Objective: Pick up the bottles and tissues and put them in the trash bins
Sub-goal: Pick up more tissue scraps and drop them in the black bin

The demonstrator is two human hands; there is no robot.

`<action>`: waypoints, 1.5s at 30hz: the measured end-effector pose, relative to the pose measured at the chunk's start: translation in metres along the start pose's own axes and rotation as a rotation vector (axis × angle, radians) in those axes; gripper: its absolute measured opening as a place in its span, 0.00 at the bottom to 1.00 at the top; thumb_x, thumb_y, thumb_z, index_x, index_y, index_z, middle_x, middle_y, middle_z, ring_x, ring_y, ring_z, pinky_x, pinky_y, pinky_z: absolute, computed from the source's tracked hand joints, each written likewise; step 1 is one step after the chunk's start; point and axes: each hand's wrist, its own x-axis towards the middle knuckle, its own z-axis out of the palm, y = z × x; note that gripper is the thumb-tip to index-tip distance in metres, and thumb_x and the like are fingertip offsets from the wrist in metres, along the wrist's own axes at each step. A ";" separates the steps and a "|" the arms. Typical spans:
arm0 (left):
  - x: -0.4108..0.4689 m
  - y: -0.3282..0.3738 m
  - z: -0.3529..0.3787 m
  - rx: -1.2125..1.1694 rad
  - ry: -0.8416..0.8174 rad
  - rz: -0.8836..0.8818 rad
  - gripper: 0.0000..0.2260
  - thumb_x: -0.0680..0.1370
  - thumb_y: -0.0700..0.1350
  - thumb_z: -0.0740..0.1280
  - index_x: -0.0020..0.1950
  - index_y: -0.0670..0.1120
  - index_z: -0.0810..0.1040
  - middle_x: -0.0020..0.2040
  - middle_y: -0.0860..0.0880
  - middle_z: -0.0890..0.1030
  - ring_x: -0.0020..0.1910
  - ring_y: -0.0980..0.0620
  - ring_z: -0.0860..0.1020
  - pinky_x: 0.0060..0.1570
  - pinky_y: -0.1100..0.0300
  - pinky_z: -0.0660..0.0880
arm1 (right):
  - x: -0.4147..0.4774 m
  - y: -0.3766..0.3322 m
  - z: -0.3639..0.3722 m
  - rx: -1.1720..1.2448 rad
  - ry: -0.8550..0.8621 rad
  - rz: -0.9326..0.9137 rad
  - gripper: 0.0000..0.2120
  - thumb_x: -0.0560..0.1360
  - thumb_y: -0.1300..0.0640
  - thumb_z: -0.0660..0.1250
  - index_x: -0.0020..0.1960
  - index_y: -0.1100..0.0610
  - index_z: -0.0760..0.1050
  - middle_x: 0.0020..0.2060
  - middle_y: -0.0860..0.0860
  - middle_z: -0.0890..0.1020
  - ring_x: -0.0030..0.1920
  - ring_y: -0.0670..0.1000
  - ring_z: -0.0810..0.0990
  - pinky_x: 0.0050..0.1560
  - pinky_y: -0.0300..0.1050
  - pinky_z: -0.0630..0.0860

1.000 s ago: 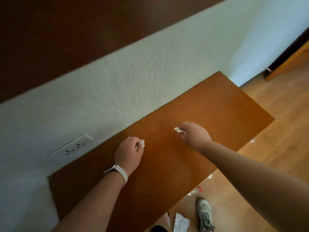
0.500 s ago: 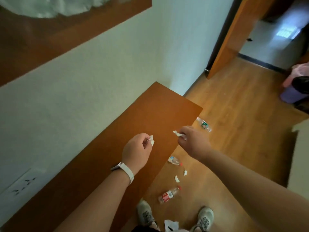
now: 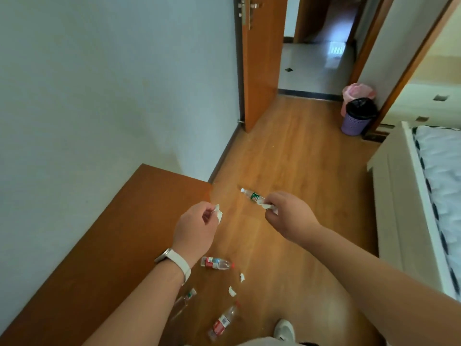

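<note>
My left hand (image 3: 195, 231) pinches a small white tissue scrap (image 3: 218, 213) above the edge of the brown table (image 3: 104, 245). A second tissue scrap (image 3: 269, 207) sits in the fingertips of my right hand (image 3: 287, 216), held over the floor. On the wooden floor lie a green-label bottle (image 3: 252, 195), a red-label bottle (image 3: 216, 262), another red-label bottle (image 3: 223, 322) and a clear bottle (image 3: 184, 302) partly hidden by my left arm. Two tissue scraps (image 3: 241, 277) (image 3: 232, 291) lie between them. Far off stand a purple bin with a black liner (image 3: 358, 116) and a pink-lined bin (image 3: 356, 92).
A white wall runs along the left. An orange door (image 3: 262, 63) stands open onto a tiled hallway. A white bed frame (image 3: 404, 196) with a mattress fills the right side. My shoe (image 3: 284, 329) shows at the bottom.
The view has swung from the table top towards the room, so the floor, bottles, door and bins have come into sight. Both hands, each keeping its tissue scrap, have moved off the table.
</note>
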 end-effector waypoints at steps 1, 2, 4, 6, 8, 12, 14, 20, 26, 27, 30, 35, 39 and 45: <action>0.004 0.014 0.009 0.000 -0.007 0.010 0.05 0.80 0.50 0.65 0.54 0.52 0.78 0.46 0.57 0.79 0.42 0.60 0.77 0.38 0.71 0.73 | -0.001 0.014 -0.010 0.003 0.004 0.014 0.09 0.75 0.58 0.64 0.53 0.54 0.78 0.45 0.48 0.80 0.43 0.51 0.76 0.38 0.45 0.72; 0.007 0.029 0.018 -0.001 -0.012 0.026 0.05 0.81 0.50 0.64 0.53 0.52 0.78 0.46 0.57 0.79 0.43 0.61 0.77 0.38 0.71 0.73 | -0.003 0.026 -0.021 0.009 0.016 0.023 0.09 0.75 0.57 0.64 0.54 0.53 0.78 0.43 0.49 0.79 0.43 0.51 0.77 0.39 0.46 0.73; 0.015 0.057 0.033 -0.007 -0.022 0.067 0.05 0.81 0.50 0.64 0.53 0.52 0.78 0.46 0.57 0.79 0.43 0.60 0.77 0.39 0.71 0.72 | -0.007 0.048 -0.043 0.026 0.065 0.023 0.10 0.74 0.57 0.64 0.54 0.54 0.79 0.42 0.49 0.80 0.43 0.52 0.77 0.41 0.49 0.75; 0.024 0.084 0.046 -0.016 -0.041 0.115 0.06 0.81 0.49 0.64 0.54 0.51 0.79 0.46 0.56 0.80 0.45 0.58 0.78 0.39 0.71 0.71 | -0.012 0.066 -0.066 0.038 0.135 0.033 0.10 0.74 0.59 0.65 0.53 0.55 0.80 0.42 0.46 0.78 0.42 0.50 0.76 0.40 0.48 0.75; 0.036 0.105 0.059 -0.006 -0.060 0.170 0.07 0.81 0.49 0.64 0.55 0.50 0.79 0.47 0.55 0.80 0.45 0.57 0.78 0.39 0.70 0.72 | -0.017 0.085 -0.085 0.045 0.202 0.076 0.10 0.74 0.61 0.66 0.53 0.55 0.80 0.42 0.42 0.76 0.42 0.46 0.74 0.40 0.44 0.74; 0.063 0.134 0.083 -0.017 -0.082 0.253 0.07 0.80 0.49 0.64 0.55 0.49 0.80 0.44 0.55 0.80 0.43 0.58 0.78 0.38 0.70 0.72 | -0.021 0.126 -0.102 0.043 0.255 0.194 0.06 0.74 0.61 0.67 0.50 0.56 0.80 0.42 0.40 0.76 0.41 0.46 0.77 0.40 0.49 0.80; 0.075 0.143 0.093 -0.034 -0.094 0.289 0.07 0.80 0.48 0.65 0.55 0.48 0.80 0.44 0.54 0.80 0.42 0.59 0.78 0.39 0.67 0.75 | -0.019 0.141 -0.105 0.038 0.264 0.239 0.05 0.74 0.60 0.67 0.49 0.57 0.79 0.42 0.43 0.78 0.40 0.47 0.77 0.39 0.51 0.80; 0.129 0.156 0.129 -0.095 -0.136 0.341 0.05 0.79 0.45 0.66 0.52 0.48 0.81 0.40 0.59 0.78 0.40 0.61 0.78 0.38 0.64 0.75 | 0.009 0.176 -0.111 0.041 0.269 0.307 0.04 0.73 0.61 0.67 0.47 0.56 0.79 0.41 0.47 0.78 0.38 0.48 0.76 0.38 0.50 0.78; 0.225 0.155 0.174 -0.168 -0.176 0.359 0.02 0.79 0.45 0.66 0.49 0.51 0.79 0.40 0.57 0.80 0.40 0.58 0.79 0.38 0.53 0.79 | 0.085 0.219 -0.110 -0.004 0.261 0.358 0.04 0.73 0.62 0.68 0.47 0.58 0.80 0.41 0.49 0.79 0.37 0.49 0.77 0.36 0.51 0.78; 0.246 0.153 0.180 -0.179 -0.178 0.348 0.02 0.80 0.46 0.66 0.49 0.51 0.79 0.41 0.56 0.81 0.40 0.57 0.79 0.38 0.51 0.80 | 0.104 0.226 -0.111 -0.013 0.260 0.370 0.04 0.73 0.62 0.68 0.48 0.58 0.80 0.41 0.49 0.79 0.37 0.50 0.77 0.36 0.52 0.79; 0.313 0.155 0.186 -0.195 -0.176 0.331 0.03 0.80 0.47 0.66 0.50 0.50 0.79 0.41 0.56 0.80 0.41 0.56 0.79 0.39 0.50 0.80 | 0.165 0.240 -0.117 -0.017 0.258 0.413 0.05 0.74 0.62 0.67 0.48 0.57 0.79 0.41 0.47 0.79 0.38 0.49 0.77 0.37 0.50 0.78; 0.420 0.165 0.187 -0.179 -0.198 0.385 0.02 0.80 0.46 0.66 0.50 0.50 0.79 0.41 0.56 0.79 0.40 0.57 0.79 0.38 0.51 0.80 | 0.260 0.253 -0.136 -0.028 0.267 0.430 0.05 0.74 0.62 0.67 0.48 0.56 0.79 0.40 0.43 0.75 0.36 0.43 0.74 0.34 0.41 0.72; 0.482 0.180 0.198 -0.173 -0.255 0.417 0.04 0.80 0.46 0.66 0.53 0.51 0.79 0.43 0.58 0.79 0.42 0.58 0.78 0.41 0.52 0.80 | 0.309 0.267 -0.152 -0.024 0.336 0.479 0.04 0.75 0.61 0.66 0.48 0.56 0.79 0.40 0.46 0.77 0.39 0.46 0.76 0.37 0.42 0.74; 0.533 0.217 0.221 -0.198 -0.331 0.473 0.03 0.79 0.47 0.65 0.48 0.55 0.77 0.41 0.59 0.79 0.40 0.60 0.78 0.40 0.53 0.79 | 0.340 0.289 -0.177 -0.042 0.362 0.558 0.05 0.75 0.63 0.66 0.50 0.60 0.79 0.42 0.50 0.79 0.41 0.49 0.76 0.40 0.43 0.74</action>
